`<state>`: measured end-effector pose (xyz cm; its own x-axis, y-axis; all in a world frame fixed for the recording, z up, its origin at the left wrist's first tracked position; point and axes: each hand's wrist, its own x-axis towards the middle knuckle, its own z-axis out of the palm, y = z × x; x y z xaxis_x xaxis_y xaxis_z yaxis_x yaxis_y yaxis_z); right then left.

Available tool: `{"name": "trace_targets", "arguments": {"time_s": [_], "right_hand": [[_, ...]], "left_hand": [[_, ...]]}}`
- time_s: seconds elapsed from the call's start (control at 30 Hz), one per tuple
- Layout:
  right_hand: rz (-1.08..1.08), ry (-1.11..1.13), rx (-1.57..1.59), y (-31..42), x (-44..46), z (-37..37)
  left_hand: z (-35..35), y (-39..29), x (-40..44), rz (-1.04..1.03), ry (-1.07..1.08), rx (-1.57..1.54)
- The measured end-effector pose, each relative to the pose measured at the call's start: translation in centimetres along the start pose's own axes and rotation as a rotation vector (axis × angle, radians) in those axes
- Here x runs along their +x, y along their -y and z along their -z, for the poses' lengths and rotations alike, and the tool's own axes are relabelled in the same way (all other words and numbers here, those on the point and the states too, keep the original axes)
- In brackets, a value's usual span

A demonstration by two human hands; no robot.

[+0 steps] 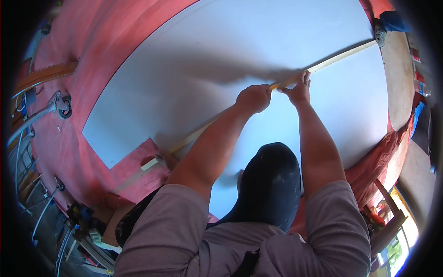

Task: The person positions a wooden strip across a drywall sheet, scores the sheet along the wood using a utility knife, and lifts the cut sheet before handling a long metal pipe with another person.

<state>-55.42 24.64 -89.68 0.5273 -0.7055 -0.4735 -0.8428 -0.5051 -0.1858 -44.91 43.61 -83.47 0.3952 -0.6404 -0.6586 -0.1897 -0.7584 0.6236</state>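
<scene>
Over smooth white sheet (212, 46), left hand (254, 98) clenches yellow piece (274, 87), right hand (300, 88) spreads against narrow strip (341, 56).

The sheet (175, 55) lies on the cloth (94, 76), beneath the strip (341, 56).

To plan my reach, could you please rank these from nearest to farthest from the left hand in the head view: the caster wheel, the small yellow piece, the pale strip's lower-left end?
From the left hand:
1. Small yellow piece, at the fist, between both hands.
2. Pale strip's lower-left end, beyond the left forearm.
3. Caster wheel, far left.
</scene>
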Motion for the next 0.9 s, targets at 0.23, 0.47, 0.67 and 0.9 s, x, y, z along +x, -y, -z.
{"name": "trace_targets", "arguments": {"time_s": [0.23,0.47,0.67,0.9], "right_hand": [[-0.013,0.027,-0.021,0.0,0.0,0.2],[-0.014,0.017,-0.028,0.2,-0.1,0.3],[-0.040,0.036,-0.007,0.3,-0.6,0.2],[-0.062,0.053,0.039,1.0,-0.7,1.3]], "left_hand": [[0.2,6.8,-5.5,-0.016,-0.075,0.069],[1.4,15.2,-14.6,0.040,-0.136,0.120],[2.6,18.6,-19.0,0.080,-0.101,0.225],[3.4,8.3,-13.1,-0.077,-0.247,0.020]]}}
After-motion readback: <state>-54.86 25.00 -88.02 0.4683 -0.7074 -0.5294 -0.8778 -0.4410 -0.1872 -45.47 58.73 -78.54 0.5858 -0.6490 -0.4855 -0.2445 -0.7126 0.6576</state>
